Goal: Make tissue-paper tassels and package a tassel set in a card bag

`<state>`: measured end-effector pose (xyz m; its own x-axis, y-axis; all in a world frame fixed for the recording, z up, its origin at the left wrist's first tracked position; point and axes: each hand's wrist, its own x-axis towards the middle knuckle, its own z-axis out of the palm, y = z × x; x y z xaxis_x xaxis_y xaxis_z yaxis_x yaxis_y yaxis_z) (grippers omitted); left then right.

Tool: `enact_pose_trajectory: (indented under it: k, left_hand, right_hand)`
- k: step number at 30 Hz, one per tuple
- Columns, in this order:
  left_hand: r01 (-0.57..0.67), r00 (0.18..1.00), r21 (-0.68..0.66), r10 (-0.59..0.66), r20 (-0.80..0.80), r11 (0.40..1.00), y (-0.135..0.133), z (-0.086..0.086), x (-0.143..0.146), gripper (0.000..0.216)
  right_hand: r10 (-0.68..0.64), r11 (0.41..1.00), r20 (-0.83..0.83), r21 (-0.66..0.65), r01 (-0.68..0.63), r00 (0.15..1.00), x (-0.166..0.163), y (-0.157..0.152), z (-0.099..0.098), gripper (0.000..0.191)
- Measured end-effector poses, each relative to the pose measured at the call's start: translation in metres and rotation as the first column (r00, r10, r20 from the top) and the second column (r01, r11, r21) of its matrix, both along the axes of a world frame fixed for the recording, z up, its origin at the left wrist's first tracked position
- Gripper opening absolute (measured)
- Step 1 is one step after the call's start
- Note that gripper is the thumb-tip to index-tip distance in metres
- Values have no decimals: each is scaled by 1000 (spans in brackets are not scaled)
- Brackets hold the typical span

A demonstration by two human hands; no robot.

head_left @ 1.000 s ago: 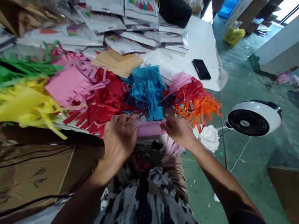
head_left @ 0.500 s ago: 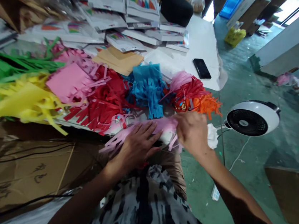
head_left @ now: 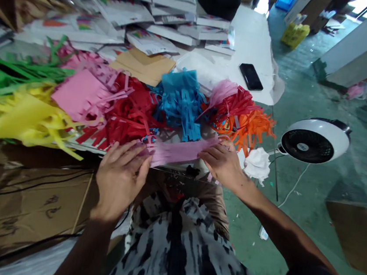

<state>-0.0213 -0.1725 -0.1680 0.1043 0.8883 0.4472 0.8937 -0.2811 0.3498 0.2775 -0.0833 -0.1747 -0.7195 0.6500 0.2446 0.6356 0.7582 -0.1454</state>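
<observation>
A strip of pink fringed tissue paper (head_left: 178, 151) lies stretched along the near edge of the table between my hands. My left hand (head_left: 122, 170) grips its left end, thumb and fingers closing on the fringe. At the other end, my right hand (head_left: 222, 159) has its fingers bent down on the paper. Just beyond the strip lie a blue tissue fringe (head_left: 184, 102), a red fringe (head_left: 130, 109) and an orange fringe (head_left: 251, 127). A crumpled white tissue (head_left: 257, 164) sits right of my right hand.
Pink (head_left: 79, 94), yellow (head_left: 23, 115) and green fringes (head_left: 14, 78) spread over the left. Flat printed packs (head_left: 169, 32) are piled behind, near a black case (head_left: 218, 0). A phone (head_left: 251, 76) lies at the back right. A white fan (head_left: 315, 141) stands beyond the table's right side.
My left hand has moved left, from lying flat on the middle of the pink strip to its left end. The strip is now exposed and flatter. My right hand has shifted slightly down.
</observation>
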Motion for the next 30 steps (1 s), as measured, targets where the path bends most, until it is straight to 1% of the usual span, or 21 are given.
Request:
enact_pose_trajectory:
  k: [1, 2, 4, 5, 7, 10, 13, 14, 18, 20, 24, 28, 30]
  left_hand:
    - [1, 1000, 15, -1, 24, 1000, 1, 4, 6, 21]
    - [32, 998, 19, -33, 46, 999, 4, 6, 15, 23]
    - [165, 986, -14, -164, 38, 986, 13, 5, 36, 30]
    - [211, 977, -28, -211, 23, 977, 18, 2, 46, 31]
    - [263, 965, -58, -262, 11, 963, 28, -7, 60, 28]
    - [273, 962, -71, -271, 27, 959, 35, -19, 65, 27]
    - [239, 971, -86, -237, 41, 967, 37, -21, 57, 25]
    - [217, 976, -101, -215, 39, 971, 37, -19, 54, 24]
    - [111, 993, -177, -104, 47, 978, 37, -7, 40, 26]
    - [66, 997, -200, -54, 62, 978, 38, -3, 35, 29]
    - [-18, 1000, -191, 20, 9, 981, 44, -2, 33, 30]
    - [-72, 994, -181, 56, -90, 981, 49, -6, 36, 28]
    - [-102, 988, -169, 80, -129, 980, 50, -7, 37, 29]
  right_hand:
    - [-4, 1000, -6, -5, 4, 1000, -2, 0, 1, 28]
    - [-9, 1000, -13, -11, 9, 1000, -3, 0, 3, 28]
    - [-17, 999, -28, -30, 16, 999, -5, -1, 6, 28]
    - [-18, 999, -37, -40, 17, 999, -5, -1, 7, 28]
    - [-26, 997, -64, -68, 21, 998, -5, -2, 9, 26]
    - [-64, 990, -99, -134, 51, 993, -5, -3, 10, 18]
    - [-101, 979, -105, -186, 81, 989, -4, 1, 12, 18]
    - [-117, 974, -104, -205, 94, 988, -4, 3, 14, 18]
    - [-182, 937, -72, -315, 151, 981, -3, 16, 20, 24]
    - [-226, 918, -34, -342, 201, 974, -4, 22, 22, 23]
    - [-303, 902, 66, -302, 308, 951, -11, 28, 21, 21]
    - [-311, 916, 109, -232, 328, 944, -15, 28, 19, 20]
    - [-325, 926, 117, -162, 340, 939, -15, 25, 17, 24]
